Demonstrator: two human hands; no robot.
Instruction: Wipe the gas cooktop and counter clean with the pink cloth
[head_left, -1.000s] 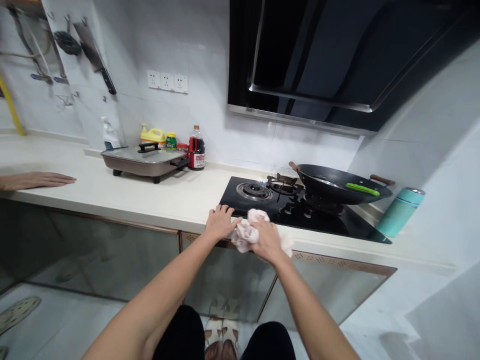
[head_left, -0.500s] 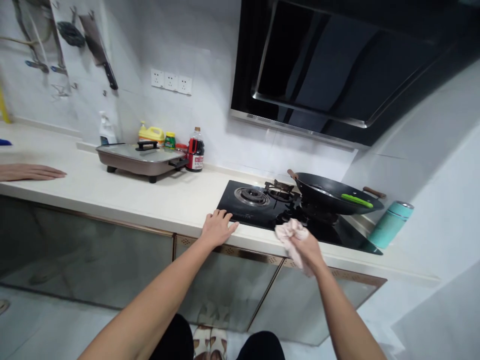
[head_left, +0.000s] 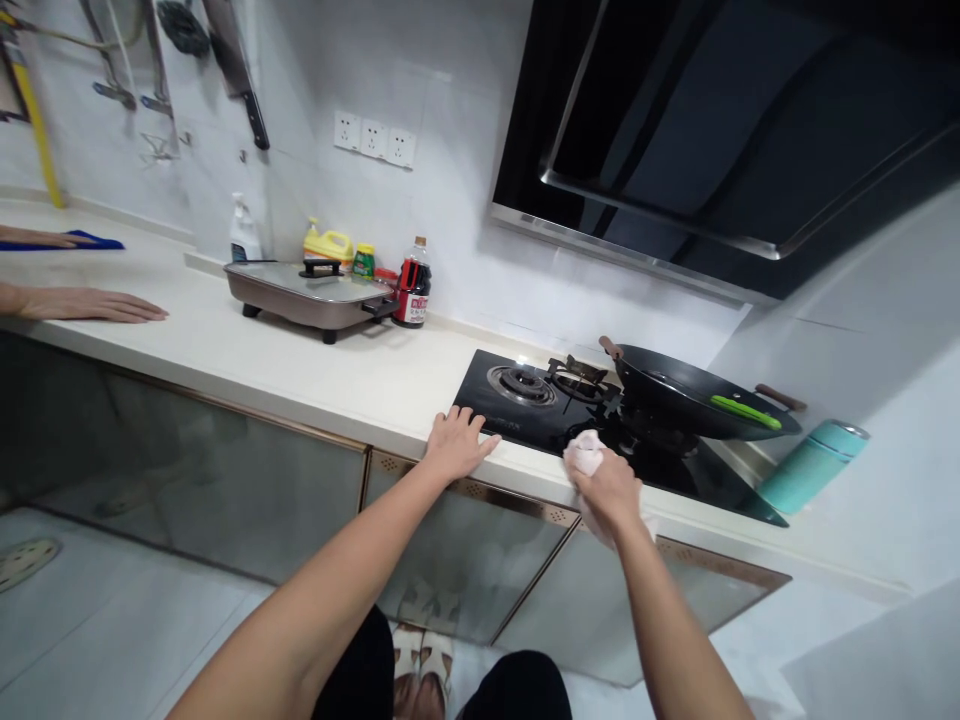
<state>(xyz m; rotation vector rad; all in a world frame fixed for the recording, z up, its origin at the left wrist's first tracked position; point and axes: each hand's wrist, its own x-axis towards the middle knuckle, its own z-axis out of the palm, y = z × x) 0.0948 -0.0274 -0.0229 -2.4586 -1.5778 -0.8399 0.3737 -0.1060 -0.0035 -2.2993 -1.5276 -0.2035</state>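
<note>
Right hand (head_left: pixel 611 488) hides much of the cloth (head_left: pixel 586 450); its lower end is partly lost behind the wrist. Wok (head_left: pixel 675 392) covers most of the burner (head_left: pixel 660 432) beneath. Co-worker's hands (head_left: pixel 97 303) cut off at left edge. Cloth pale pinkish-white, crumpled, bunched, at the gas cooktop's (head_left: pixel 720 487) front edge. Right hand closed on it; left hand (head_left: pixel 456 445) spread on the tabletop (head_left: pixel 360 375) edge, fingers apart.

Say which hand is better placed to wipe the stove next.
Probably the right hand: it grips the pale cloth by the front of the stove, while the left hand, holding no cloth, rests at the edge of the counter.
</note>
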